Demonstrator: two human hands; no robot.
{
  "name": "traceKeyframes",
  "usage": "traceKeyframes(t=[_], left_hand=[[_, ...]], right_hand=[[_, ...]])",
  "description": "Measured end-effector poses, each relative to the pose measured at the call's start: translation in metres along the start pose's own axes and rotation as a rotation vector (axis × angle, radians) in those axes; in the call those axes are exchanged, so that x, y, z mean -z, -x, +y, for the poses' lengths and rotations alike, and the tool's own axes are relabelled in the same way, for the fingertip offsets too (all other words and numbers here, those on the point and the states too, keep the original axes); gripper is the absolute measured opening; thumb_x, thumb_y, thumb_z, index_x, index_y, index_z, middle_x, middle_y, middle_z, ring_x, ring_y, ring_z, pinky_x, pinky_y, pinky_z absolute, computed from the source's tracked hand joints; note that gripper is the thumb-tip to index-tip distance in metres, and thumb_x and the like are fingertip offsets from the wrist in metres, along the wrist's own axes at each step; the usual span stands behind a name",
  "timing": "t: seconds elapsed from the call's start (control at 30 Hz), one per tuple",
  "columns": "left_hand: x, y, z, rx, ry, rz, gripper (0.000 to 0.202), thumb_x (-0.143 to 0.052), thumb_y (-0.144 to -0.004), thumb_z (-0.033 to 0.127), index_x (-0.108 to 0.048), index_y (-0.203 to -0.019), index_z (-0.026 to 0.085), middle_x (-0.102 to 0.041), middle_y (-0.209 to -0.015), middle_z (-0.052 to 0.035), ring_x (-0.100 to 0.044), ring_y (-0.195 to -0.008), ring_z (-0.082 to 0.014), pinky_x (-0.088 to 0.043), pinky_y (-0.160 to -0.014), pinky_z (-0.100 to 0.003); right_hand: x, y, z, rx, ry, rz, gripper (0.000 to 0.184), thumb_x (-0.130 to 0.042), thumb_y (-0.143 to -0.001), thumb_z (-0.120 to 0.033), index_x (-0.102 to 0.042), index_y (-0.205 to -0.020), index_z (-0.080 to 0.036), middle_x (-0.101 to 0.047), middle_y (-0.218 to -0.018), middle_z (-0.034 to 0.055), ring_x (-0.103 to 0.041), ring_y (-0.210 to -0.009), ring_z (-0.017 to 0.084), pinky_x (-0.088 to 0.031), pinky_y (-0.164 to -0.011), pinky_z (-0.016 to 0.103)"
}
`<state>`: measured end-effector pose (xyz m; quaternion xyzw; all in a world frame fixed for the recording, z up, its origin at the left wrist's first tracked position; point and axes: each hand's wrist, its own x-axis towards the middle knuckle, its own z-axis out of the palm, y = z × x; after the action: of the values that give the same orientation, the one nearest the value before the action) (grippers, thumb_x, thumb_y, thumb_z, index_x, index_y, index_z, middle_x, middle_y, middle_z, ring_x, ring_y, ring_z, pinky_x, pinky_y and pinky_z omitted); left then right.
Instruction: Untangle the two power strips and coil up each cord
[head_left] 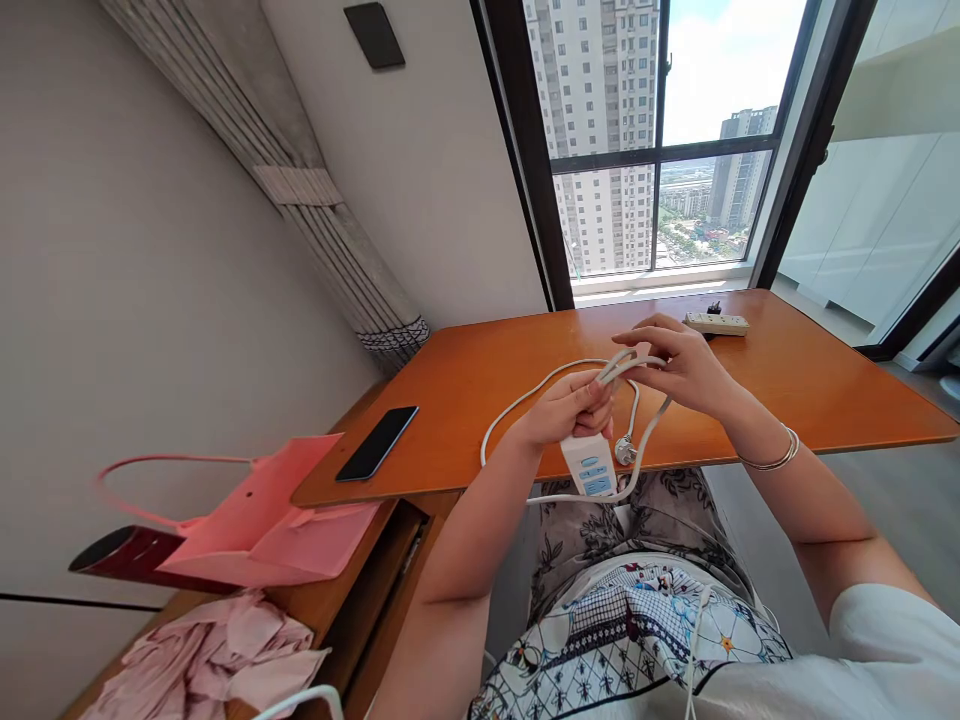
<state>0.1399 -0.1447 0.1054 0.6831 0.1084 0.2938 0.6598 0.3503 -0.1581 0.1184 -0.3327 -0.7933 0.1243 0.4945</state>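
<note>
My left hand (566, 410) is closed round a white power strip (577, 450) and the gathered loops of its white cable (616, 366). The strip's lower end, with blue labels, juts out below my fist over my lap; its upper part is hidden in the hand. My right hand (679, 365) is bent over the same loops just to the right, with the cable between thumb and fingers. One length of cable curves over the brown table (465, 385), and another droops beneath the strip. The cable's plug (624, 450) hangs by the table's front edge, right of the strip.
A black phone (377, 442) lies at the table's left. Another power strip (716, 324) is at the back right. Beyond the left edge, a pink bag (255, 520), a dark red cylinder (142, 555) and crumpled pink cloth (210, 650) rest on a lower wooden cabinet.
</note>
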Motion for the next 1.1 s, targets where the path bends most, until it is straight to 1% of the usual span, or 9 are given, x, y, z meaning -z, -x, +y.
traceKeyframes(t=[0.1,0.3,0.4,0.5,0.57,0.73,0.8,0.87,1.1], left_hand=[[0.004,0.001,0.005,-0.1,0.123,0.139,0.062,-0.065,-0.082,0.068,-0.032,-0.057,0.021,-0.019,-0.04,0.0122,-0.024,-0.031,-0.0046,-0.049,-0.05,-0.026],[0.008,-0.006,0.014,-0.164,0.254,0.524,0.062,-0.048,-0.096,0.06,-0.028,-0.054,0.02,-0.014,-0.039,0.011,-0.021,-0.03,-0.0047,-0.046,-0.048,-0.022],[0.011,-0.006,0.021,-0.205,0.235,0.634,0.061,-0.05,-0.097,0.057,-0.029,-0.054,0.02,-0.017,-0.04,0.0105,-0.023,-0.031,-0.0045,-0.047,-0.051,-0.021],[0.016,0.0,0.035,-0.261,0.257,0.698,0.06,-0.051,-0.096,0.057,-0.028,-0.055,0.02,-0.017,-0.041,0.0108,-0.022,-0.031,-0.0041,-0.045,-0.05,-0.02],[0.02,0.007,0.043,-0.27,0.309,0.717,0.061,-0.048,-0.097,0.06,-0.025,-0.057,0.02,-0.013,-0.042,0.0112,-0.02,-0.03,-0.0041,-0.043,-0.046,-0.019],[0.016,0.019,0.032,-0.074,0.443,0.559,0.058,-0.029,-0.102,0.059,-0.021,-0.059,0.021,-0.004,-0.041,0.0119,-0.006,-0.027,-0.005,-0.033,-0.035,-0.019],[0.011,0.019,0.018,-0.018,0.474,0.472,0.058,-0.027,-0.101,0.062,-0.021,-0.06,0.022,-0.003,-0.04,0.0121,-0.003,-0.026,-0.0052,-0.03,-0.032,-0.02],[0.006,0.018,0.005,-0.015,0.483,0.411,0.06,-0.029,-0.097,0.069,-0.022,-0.06,0.022,-0.004,-0.039,0.0121,-0.003,-0.026,-0.0055,-0.029,-0.031,-0.021],[-0.002,0.012,0.002,-0.099,0.391,0.44,0.055,-0.038,-0.096,0.068,-0.031,-0.066,0.023,-0.005,-0.041,0.013,0.0,-0.03,-0.0052,-0.027,-0.032,-0.019]], right_hand=[[-0.01,0.005,0.013,-0.175,-0.212,0.029,0.032,-0.072,-0.084,-0.045,-0.071,-0.104,-0.019,-0.063,-0.09,0.0035,-0.051,-0.065,0.011,-0.044,-0.061,0.028],[-0.024,0.023,0.026,-0.485,-0.894,-0.302,0.035,-0.075,-0.082,-0.049,-0.059,-0.09,-0.019,-0.057,-0.069,-0.0028,-0.065,-0.073,0.016,-0.053,-0.08,0.036],[-0.022,0.032,0.026,-0.561,-1.082,-0.433,0.037,-0.078,-0.08,-0.047,-0.058,-0.094,-0.019,-0.05,-0.069,-0.0059,-0.06,-0.063,0.011,-0.054,-0.075,0.034],[-0.014,0.037,0.029,-0.571,-0.963,-0.562,0.04,-0.072,-0.084,-0.052,-0.062,-0.099,-0.016,-0.047,-0.064,-0.0062,-0.045,-0.054,0.007,-0.048,-0.06,0.027],[-0.005,0.037,0.033,-0.547,-0.759,-0.52,0.045,-0.067,-0.086,-0.057,-0.066,-0.097,-0.014,-0.043,-0.061,-0.0061,-0.039,-0.053,0.008,-0.042,-0.056,0.025],[0.024,0.018,0.049,-0.31,-0.128,0.235,0.036,-0.065,-0.086,-0.054,-0.068,-0.088,-0.018,-0.057,-0.072,0.0001,-0.048,-0.065,0.013,-0.04,-0.061,0.027],[0.029,0.01,0.053,-0.217,0.028,0.428,0.03,-0.061,-0.09,-0.05,-0.067,-0.091,-0.02,-0.061,-0.077,0.0015,-0.052,-0.07,0.015,-0.043,-0.066,0.029],[0.024,0.006,0.055,-0.148,0.134,0.429,0.026,-0.055,-0.094,-0.045,-0.067,-0.093,-0.021,-0.063,-0.082,0.0032,-0.056,-0.076,0.017,-0.045,-0.073,0.032],[-0.031,0.029,0.051,-0.092,0.1,0.028,0.032,-0.04,-0.101,-0.03,-0.068,-0.109,-0.018,-0.069,-0.092,0.0081,-0.062,-0.085,0.019,-0.048,-0.079,0.032]])
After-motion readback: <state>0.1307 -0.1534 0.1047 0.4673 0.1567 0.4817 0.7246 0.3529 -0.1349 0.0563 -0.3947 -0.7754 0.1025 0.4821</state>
